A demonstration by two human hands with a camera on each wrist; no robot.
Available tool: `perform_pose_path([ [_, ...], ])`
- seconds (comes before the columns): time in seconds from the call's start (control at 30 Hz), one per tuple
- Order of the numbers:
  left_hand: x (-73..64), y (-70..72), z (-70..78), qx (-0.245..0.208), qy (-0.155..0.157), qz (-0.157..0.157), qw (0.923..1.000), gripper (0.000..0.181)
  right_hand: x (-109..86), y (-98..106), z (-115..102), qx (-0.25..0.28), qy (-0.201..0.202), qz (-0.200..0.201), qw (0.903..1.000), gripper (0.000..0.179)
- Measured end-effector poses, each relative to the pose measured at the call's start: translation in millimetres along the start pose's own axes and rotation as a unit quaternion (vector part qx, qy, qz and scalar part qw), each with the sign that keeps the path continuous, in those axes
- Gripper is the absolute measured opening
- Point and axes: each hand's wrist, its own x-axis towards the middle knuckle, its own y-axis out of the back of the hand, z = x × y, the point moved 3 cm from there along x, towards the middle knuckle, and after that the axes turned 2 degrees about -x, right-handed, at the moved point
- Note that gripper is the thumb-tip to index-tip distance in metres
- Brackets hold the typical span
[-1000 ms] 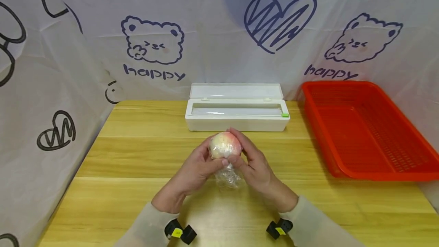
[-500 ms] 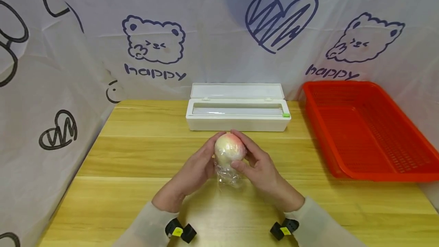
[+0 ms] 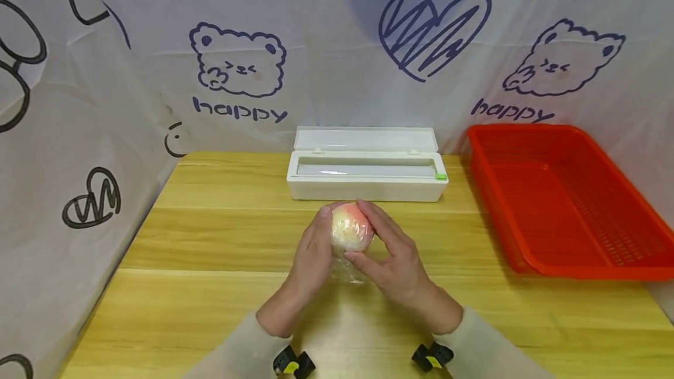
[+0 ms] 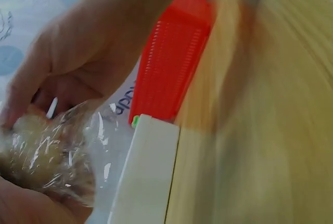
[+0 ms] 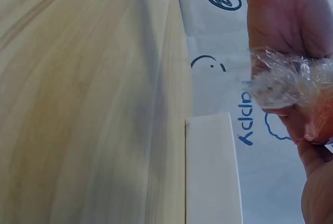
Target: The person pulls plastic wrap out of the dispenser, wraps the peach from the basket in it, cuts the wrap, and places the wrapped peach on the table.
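Note:
A round yellow-and-pink peach [image 3: 351,228], wrapped in clear cling film [image 3: 346,271], is held up between both hands over the table. Along its left side lies the thumb of my left hand [image 3: 312,256], whose fingers curve behind the fruit, mostly hidden. My right hand [image 3: 398,259] grips the other side, fingers over the top right and thumb at the lower front. Loose film bunches below the peach; the left wrist view has this crinkled film [image 4: 70,151] between the hands, and the right wrist view catches gathered film [image 5: 281,81] beside the reddish side of the peach [image 5: 321,114].
Behind the hands stands a white cling film dispenser box [image 3: 367,189], its lid raised and a roll inside. A red plastic basket [image 3: 518,244] sits at the right of the wooden table [image 3: 210,250]. A white cloth with drawings [image 3: 326,63] hangs behind.
The left thumb has shifted from the front of the peach to its left side. The peach has turned in the hands, and less of the loose film shows beneath it.

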Motion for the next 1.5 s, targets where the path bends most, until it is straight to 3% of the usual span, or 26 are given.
perform_pose_path([
  [0.23, 0.3, 1.4, 2.6, 0.100, 0.027, 0.013, 0.9945, 0.051, 1.4, -1, -1, -0.024, -0.007, -0.006, 0.9997, 0.072],
  [0.4, 0.1, 2.8, 4.2, 0.117, 0.030, 0.031, 0.9922, 0.046, 5.9, -3, -4, -0.041, -0.028, -0.005, 0.9988, 0.076],
  [0.53, 0.8, 4.5, 4.4, 0.086, 0.021, 0.019, 0.9959, 0.046, 8.7, -3, -5, -0.015, -0.061, -0.013, 0.9979, 0.078],
  [0.7, 2.6, 3.0, 2.6, -0.042, 0.016, 0.014, 0.9989, 0.057, 6.8, -5, -5, 0.013, -0.158, -0.051, 0.9860, 0.087],
  [0.8, 4.2, 2.6, 0.9, -0.089, 0.034, 0.017, 0.9953, 0.061, 5.8, -7, -6, -0.009, -0.182, -0.064, 0.9812, 0.091],
  [0.9, 5.5, 5.2, 1.6, -0.051, 0.053, 0.020, 0.9971, 0.058, 7.6, -6, -7, -0.060, -0.163, -0.052, 0.9835, 0.090],
  [1.0, 5.3, 9.0, 4.7, 0.025, 0.063, 0.032, 0.9972, 0.053, 10.0, -4, -8, -0.136, -0.124, -0.033, 0.9823, 0.090],
  [1.13, 2.8, 6.8, 9.4, 0.118, 0.068, 0.031, 0.9902, 0.054, 12.3, -6, -13, -0.226, -0.047, -0.019, 0.9728, 0.092],
  [1.23, 0.9, 2.0, 12.1, 0.176, 0.052, 0.033, 0.9825, 0.057, 12.9, -10, -17, -0.259, 0.006, -0.007, 0.9658, 0.093],
  [1.4, -1.4, 0.0, 15.1, 0.203, 0.017, 0.055, 0.9774, 0.055, 14.1, -12, -24, -0.277, 0.035, 0.015, 0.9600, 0.094],
  [1.5, -1.7, 2.6, 15.4, 0.205, 0.019, 0.051, 0.9774, 0.053, 14.7, -10, -26, -0.275, 0.034, 0.013, 0.9608, 0.095],
])
